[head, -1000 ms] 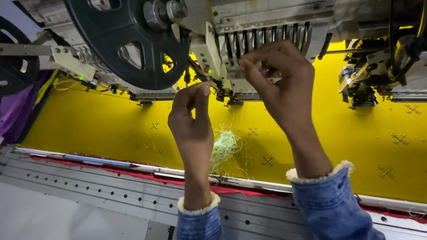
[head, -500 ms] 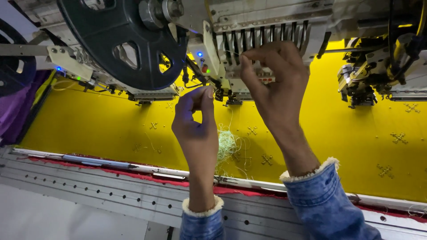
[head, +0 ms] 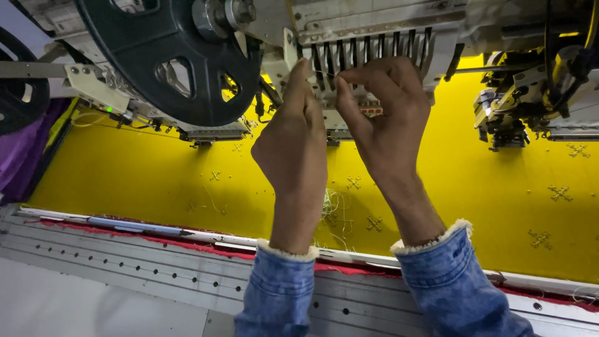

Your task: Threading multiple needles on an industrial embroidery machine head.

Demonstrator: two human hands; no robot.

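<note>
Both my hands are raised in front of an embroidery machine head (head: 374, 37) with a row of dark slots. My left hand (head: 293, 146) has its fingers pinched together just below the slots. My right hand (head: 384, 122) pinches a thin thread (head: 329, 73) that runs across to the left fingertips. Loose pale green thread (head: 331, 209) hangs and lies tangled below, between my wrists, on the yellow fabric (head: 137, 181). Small gold cross motifs (head: 560, 192) dot that fabric.
A large dark wheel (head: 168, 56) sits on the machine at upper left. Another machine head (head: 530, 106) is at the right. A metal frame rail (head: 125, 262) with holes and a red edge runs along the front. Purple cloth (head: 25, 156) is at far left.
My left hand has risen from low over the fabric up to the machine head, close beside the right hand. The green thread bundle has dropped out of the left fingers' reach.
</note>
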